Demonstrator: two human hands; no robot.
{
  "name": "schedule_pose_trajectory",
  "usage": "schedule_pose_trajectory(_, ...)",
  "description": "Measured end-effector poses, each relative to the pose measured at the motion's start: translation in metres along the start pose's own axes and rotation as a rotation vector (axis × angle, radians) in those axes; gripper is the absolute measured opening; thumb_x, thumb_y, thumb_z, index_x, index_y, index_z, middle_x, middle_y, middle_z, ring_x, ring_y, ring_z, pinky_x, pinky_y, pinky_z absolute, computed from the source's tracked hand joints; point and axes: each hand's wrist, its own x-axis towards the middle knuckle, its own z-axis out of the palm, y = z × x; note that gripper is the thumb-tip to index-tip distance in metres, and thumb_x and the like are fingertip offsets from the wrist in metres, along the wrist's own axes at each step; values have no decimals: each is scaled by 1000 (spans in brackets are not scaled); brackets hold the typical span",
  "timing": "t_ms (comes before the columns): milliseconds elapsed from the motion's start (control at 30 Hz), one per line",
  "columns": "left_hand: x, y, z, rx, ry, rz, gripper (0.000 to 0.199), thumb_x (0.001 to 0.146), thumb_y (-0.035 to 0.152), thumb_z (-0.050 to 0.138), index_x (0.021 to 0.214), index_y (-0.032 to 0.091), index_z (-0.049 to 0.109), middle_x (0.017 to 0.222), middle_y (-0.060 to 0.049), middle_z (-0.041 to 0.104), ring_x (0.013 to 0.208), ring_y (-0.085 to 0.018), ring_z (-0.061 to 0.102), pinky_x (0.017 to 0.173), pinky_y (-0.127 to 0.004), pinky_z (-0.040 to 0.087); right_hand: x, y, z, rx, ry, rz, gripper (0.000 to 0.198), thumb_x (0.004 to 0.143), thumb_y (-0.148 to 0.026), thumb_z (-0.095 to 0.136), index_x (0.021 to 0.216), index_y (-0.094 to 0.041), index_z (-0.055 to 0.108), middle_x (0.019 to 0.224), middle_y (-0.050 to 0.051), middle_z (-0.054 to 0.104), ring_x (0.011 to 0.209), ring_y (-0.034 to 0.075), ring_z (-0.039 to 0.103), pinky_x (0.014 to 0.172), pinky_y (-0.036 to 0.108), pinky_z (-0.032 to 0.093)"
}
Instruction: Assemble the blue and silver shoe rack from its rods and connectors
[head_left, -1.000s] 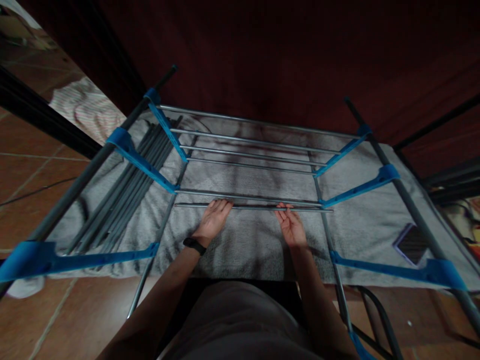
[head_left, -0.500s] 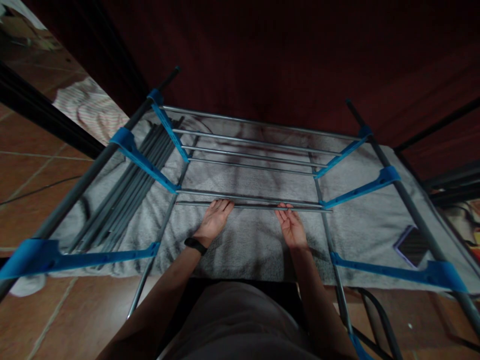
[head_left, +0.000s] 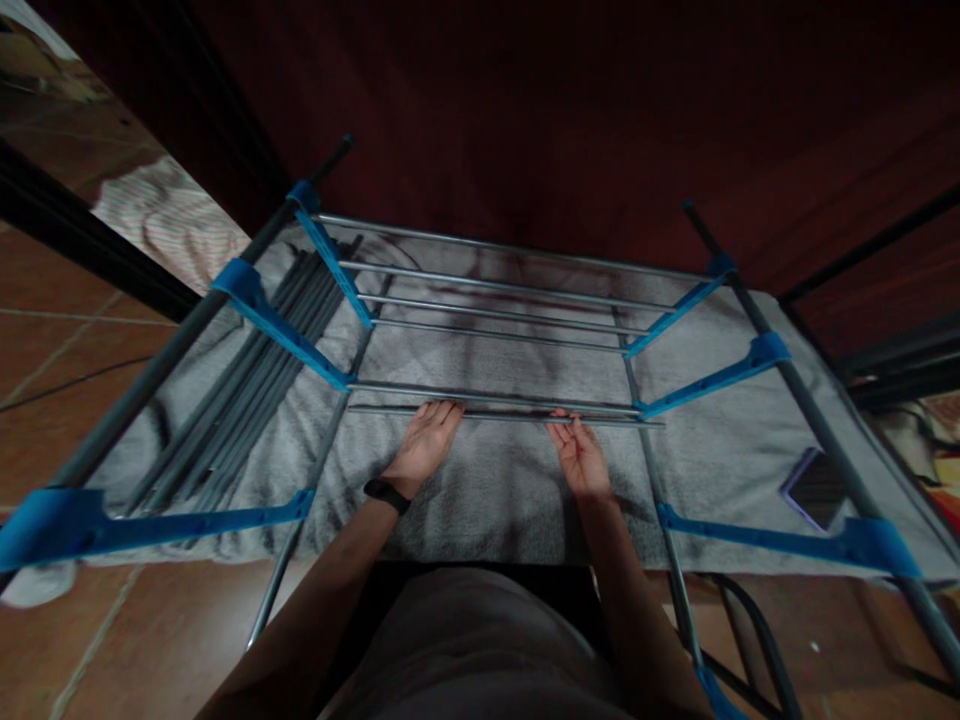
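Observation:
A thin grey metal tube (head_left: 506, 416) runs sideways in front of me, with both my hands on it. My left hand (head_left: 429, 437), with a black band on its wrist, has its fingers curled over the tube left of the middle. Farther right, my right hand (head_left: 580, 452) pinches the same tube with the palm partly turned up. Just beyond lies a fitted crossbar (head_left: 480, 396) of the rack. Blue plastic brackets (head_left: 281, 335) join the rack's thick side poles (head_left: 814, 420) to thinner ones on both sides. Several crossbars (head_left: 495, 283) span the far brackets.
A bundle of loose grey tubes (head_left: 247, 400) lies on the left of the grey blanket (head_left: 465, 490). On the right rests a dark phone-like object (head_left: 816, 490) with a purple edge. Behind hangs a dark red surface (head_left: 487, 120); tiled floor (head_left: 180, 620) shows below.
The view has shifted slightly, so the rack appears a little farther left. Both hands stay on the tube in nearly the same place.

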Motion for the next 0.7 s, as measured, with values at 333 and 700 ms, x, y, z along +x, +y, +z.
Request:
schedule_pose_trajectory(333, -2, -3, -2, 26, 58, 36, 32, 98, 14, 41, 120, 20, 63, 115, -10, 68, 107, -26, 60, 98, -42, 43, 0, -1, 2, 5, -7, -20, 14, 83, -23, 75, 96, -30, 73, 103, -1, 79, 107, 16, 71, 111, 43, 48)
schedule_pose_trajectory(700, 3, -1, -7, -6, 88, 62, 33, 101, 22, 41, 127, 18, 60, 117, -10, 68, 110, -26, 59, 100, -43, 42, 1, -2, 2, 23, 2, -5, 7, 82, -24, 76, 86, -28, 72, 100, -1, 79, 106, 16, 71, 107, 41, 51)
